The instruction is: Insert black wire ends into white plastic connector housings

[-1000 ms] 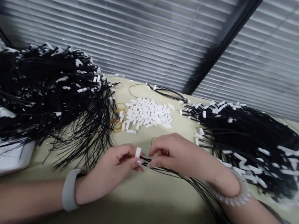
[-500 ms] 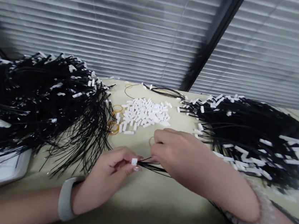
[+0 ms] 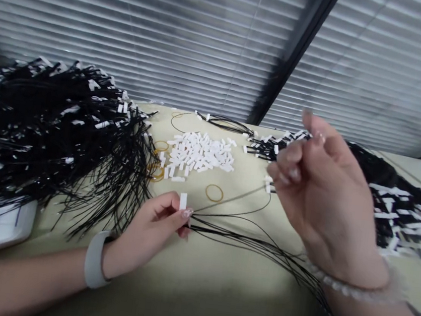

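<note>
My left hand (image 3: 152, 232) is closed, pinching a bundle of thin black wires (image 3: 239, 238) at one end. A small white connector (image 3: 183, 201) stands upright between its thumb and fingers. The wires trail rightward over the table and pass under my right forearm. My right hand (image 3: 318, 180) is raised at the right, blurred, with its fingers curled. A single blurred wire (image 3: 232, 199) stretches from the left fingertips up to the right hand; where it is gripped is hidden.
White connectors (image 3: 201, 152) lie heaped mid-table, with a yellow rubber band (image 3: 214, 193) in front and more at their left. A large black wire pile (image 3: 57, 130) stands left, partly over a white tray (image 3: 20, 225). Another wire pile (image 3: 365, 168) is at right. Blinds (image 3: 133, 32) close off the back.
My right hand has moved up and right, away from the left, with one wire drawn out between them. The white connector in my left hand now points upward. A rubber band is uncovered.
</note>
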A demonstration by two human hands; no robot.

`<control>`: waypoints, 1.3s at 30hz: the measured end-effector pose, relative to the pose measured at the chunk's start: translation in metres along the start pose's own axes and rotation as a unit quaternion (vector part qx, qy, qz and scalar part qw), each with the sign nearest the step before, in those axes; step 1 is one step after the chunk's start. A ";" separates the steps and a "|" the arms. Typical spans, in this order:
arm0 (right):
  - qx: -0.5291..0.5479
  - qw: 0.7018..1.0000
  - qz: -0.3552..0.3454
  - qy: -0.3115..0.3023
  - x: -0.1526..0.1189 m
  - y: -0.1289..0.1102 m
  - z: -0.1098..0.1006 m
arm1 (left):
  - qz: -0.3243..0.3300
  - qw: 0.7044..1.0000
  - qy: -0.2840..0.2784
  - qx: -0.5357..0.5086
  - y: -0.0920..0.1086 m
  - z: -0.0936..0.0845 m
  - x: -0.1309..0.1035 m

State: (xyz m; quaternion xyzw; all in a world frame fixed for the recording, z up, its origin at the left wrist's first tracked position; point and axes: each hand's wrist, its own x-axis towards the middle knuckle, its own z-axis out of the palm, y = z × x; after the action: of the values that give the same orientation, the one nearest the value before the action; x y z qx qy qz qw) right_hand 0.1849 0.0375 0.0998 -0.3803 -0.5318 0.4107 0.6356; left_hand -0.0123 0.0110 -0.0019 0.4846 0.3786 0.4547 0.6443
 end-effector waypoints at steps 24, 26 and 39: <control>-0.305 0.939 -0.091 -0.127 -0.049 0.039 -0.013 | -0.146 0.969 -0.087 -0.179 0.003 0.006 -0.006; -0.313 0.939 -0.093 -0.105 -0.050 0.043 -0.012 | -0.144 0.969 -0.092 -0.178 0.002 0.006 -0.006; -0.298 0.939 -0.122 -0.121 -0.056 0.049 -0.006 | -0.134 0.970 -0.119 -0.164 0.002 0.006 -0.005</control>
State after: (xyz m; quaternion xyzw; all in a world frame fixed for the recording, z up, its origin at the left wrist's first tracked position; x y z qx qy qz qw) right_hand 0.1795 0.0036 0.0333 -0.4318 -0.7451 0.1961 0.4690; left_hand -0.0086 0.0051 0.0013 0.3676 0.2809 0.3596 0.8103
